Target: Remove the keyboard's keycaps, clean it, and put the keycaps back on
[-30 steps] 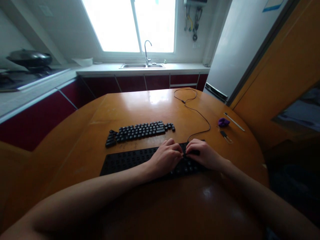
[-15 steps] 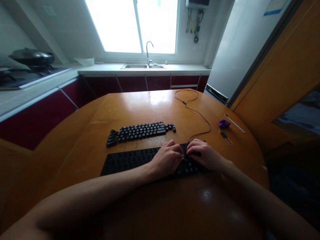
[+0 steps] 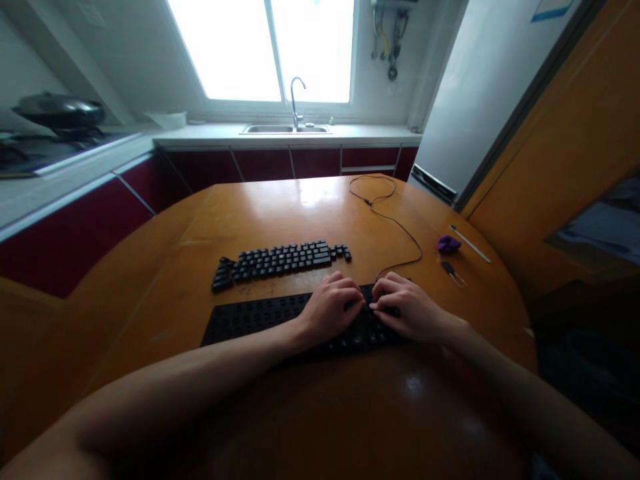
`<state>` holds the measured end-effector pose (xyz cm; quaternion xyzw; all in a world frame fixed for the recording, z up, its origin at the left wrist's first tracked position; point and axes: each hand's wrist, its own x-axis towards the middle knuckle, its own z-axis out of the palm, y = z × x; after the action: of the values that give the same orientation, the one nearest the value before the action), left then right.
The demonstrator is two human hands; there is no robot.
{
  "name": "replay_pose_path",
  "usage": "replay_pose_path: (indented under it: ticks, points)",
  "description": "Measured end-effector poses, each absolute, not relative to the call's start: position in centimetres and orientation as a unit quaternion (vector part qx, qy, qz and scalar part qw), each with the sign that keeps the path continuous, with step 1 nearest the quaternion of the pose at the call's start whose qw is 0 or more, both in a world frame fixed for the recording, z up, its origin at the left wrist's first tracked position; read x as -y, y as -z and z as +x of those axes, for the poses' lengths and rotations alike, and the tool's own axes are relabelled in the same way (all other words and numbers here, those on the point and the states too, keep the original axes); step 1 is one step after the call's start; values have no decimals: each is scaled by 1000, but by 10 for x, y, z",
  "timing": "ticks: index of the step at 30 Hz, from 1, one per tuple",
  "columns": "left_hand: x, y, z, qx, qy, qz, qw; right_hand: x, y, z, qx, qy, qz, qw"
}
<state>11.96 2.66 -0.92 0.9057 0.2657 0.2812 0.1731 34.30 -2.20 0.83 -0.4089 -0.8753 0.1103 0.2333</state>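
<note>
A black keyboard (image 3: pixel 255 313) lies near the front of the wooden table; its left part shows no keycaps, and keycaps are visible on its lower right. Over its right half my left hand (image 3: pixel 333 308) is closed, thumb and fingertips pressed together low over the keys. Just to the right, my right hand (image 3: pixel 407 308) is also closed in a pinch, its fingertips almost meeting those of the left. Whatever sits in either pinch is too small or hidden to make out. Behind the keyboard, loose black keycaps (image 3: pixel 283 260) are laid out in rows.
A thin cable (image 3: pixel 400 227) runs from the keyboard's back edge to a loop at the far side. On the right lie a purple cloth-like bundle (image 3: pixel 449 244), a keycap puller with wire loops (image 3: pixel 450 269) and a thin pale stick (image 3: pixel 471 244). A sink (image 3: pixel 270 129) stands beyond.
My hands have moved slightly apart, and the left fingertips have lifted a little and shifted. The view tilts slightly; the laid-out keycaps stay where they were.
</note>
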Motion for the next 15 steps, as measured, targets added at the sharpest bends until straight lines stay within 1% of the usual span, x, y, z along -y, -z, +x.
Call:
replay_pose_path:
  ticks: [4,7,10,12,13,15]
  points:
    - [-28,10,120,-273,-288,900,181,23,-7,344,872,-104,-425,220]
    - [-30,12,120,-283,-292,894,186,21,-6,346,869,-131,-417,232]
    - [-32,14,120,-291,-292,890,193,10,-7,350,839,-147,-429,301]
    - [-32,14,120,-297,-292,887,200,-3,-8,352,790,-131,-482,356]
    - [-32,14,120,-301,-293,885,202,-12,-9,352,763,-121,-515,371]
    - [-32,14,120,-309,-293,880,208,-32,-10,353,725,-121,-568,370]
